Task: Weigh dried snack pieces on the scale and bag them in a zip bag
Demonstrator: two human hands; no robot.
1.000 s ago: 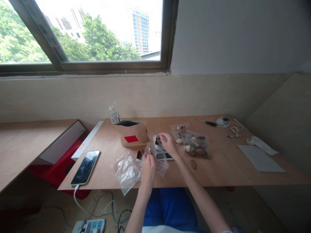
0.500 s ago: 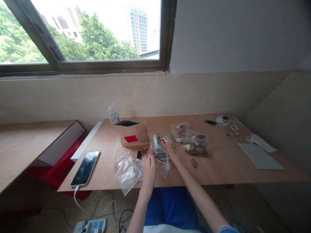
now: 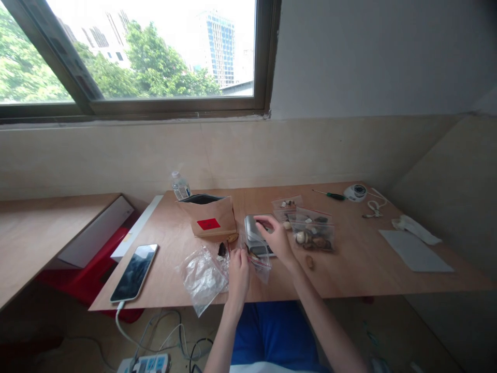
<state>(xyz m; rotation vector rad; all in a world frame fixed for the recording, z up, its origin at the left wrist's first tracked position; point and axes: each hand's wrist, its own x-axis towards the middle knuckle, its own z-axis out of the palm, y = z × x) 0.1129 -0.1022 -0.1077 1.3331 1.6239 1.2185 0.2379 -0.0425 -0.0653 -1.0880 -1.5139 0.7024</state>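
My left hand (image 3: 238, 267) is closed in a pinch on the edge of a clear zip bag (image 3: 261, 267) with dark brown dried pieces in it. My right hand (image 3: 275, 237) is raised over a silver pocket scale (image 3: 252, 234), thumb and forefinger curled toward each other. Whatever lies between those fingertips is too small to make out. Left of my left hand lies a crumpled clear plastic bag (image 3: 204, 274). A black dried piece (image 3: 221, 249) and a tan piece (image 3: 232, 238) are just beyond it, in front of a kraft paper pouch (image 3: 209, 215), which stands with its mouth open.
Zip bags of dried mushrooms (image 3: 312, 235) lie right of the scale, with one loose brown piece (image 3: 309, 262) before them. A phone (image 3: 135, 273) on a cable is at left, a bottle (image 3: 180, 185) behind. A screwdriver (image 3: 336, 196), white camera (image 3: 355, 192) and paper (image 3: 415, 250) are at right.
My right hand has lifted from the scale's plate and shifted slightly toward me and to the right. My left hand keeps its pinch on the zip bag.
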